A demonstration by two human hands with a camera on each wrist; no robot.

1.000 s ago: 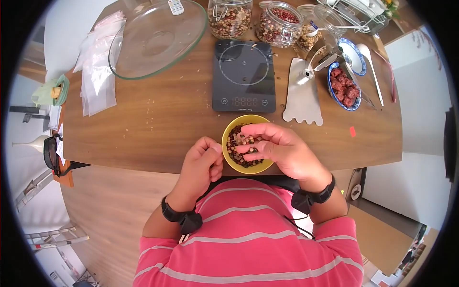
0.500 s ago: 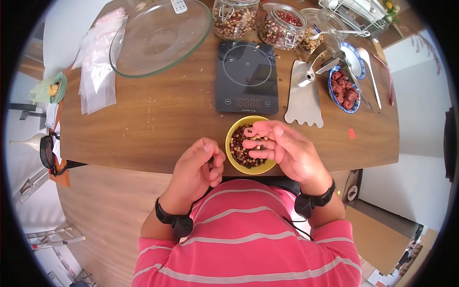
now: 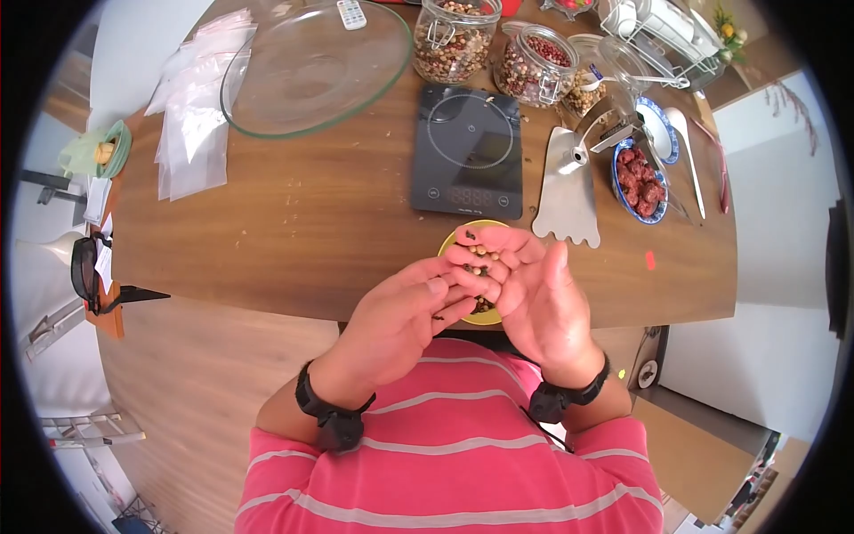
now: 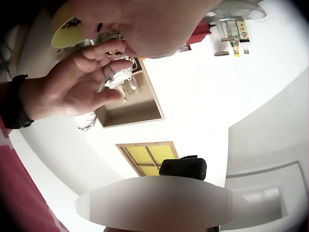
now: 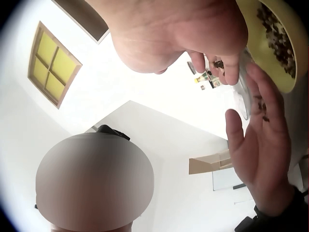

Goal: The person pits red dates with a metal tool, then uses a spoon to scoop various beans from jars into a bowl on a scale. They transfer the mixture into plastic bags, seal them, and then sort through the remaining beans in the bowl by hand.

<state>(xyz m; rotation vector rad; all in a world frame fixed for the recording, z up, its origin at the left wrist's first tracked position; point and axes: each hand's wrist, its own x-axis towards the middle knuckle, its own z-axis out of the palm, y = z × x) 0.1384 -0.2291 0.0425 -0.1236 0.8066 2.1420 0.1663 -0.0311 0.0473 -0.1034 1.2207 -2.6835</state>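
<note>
In the head view both hands meet over the yellow bowl (image 5: 256, 34), covering much of it. My right hand (image 3: 551, 311) has its palm up and fingers extended across the bowl. The fingers of my left hand (image 3: 396, 316) are stretched out and overlap the right fingers. Dark bits (image 5: 263, 108) stick to the left fingers in the right wrist view, and a dark fleck (image 3: 471, 235) sits on a right fingertip. Inside the bowl are brown, red and pale peppercorn-like grains (image 5: 277, 41).
Beyond the bowl lies a black kitchen scale (image 3: 467, 178), with a metal scraper (image 3: 567, 196) beside it. A blue-rimmed bowl (image 3: 660, 214) holds dark red lumps at right. Glass jars (image 3: 454, 58) of grains stand behind. A glass dish (image 3: 294, 116) and plastic bags (image 3: 191, 151) are at left.
My left hand has uncurled and come right to meet the right fingers over the bowl. The right hand has turned palm up more and spread its thumb. The head view has shifted slightly.
</note>
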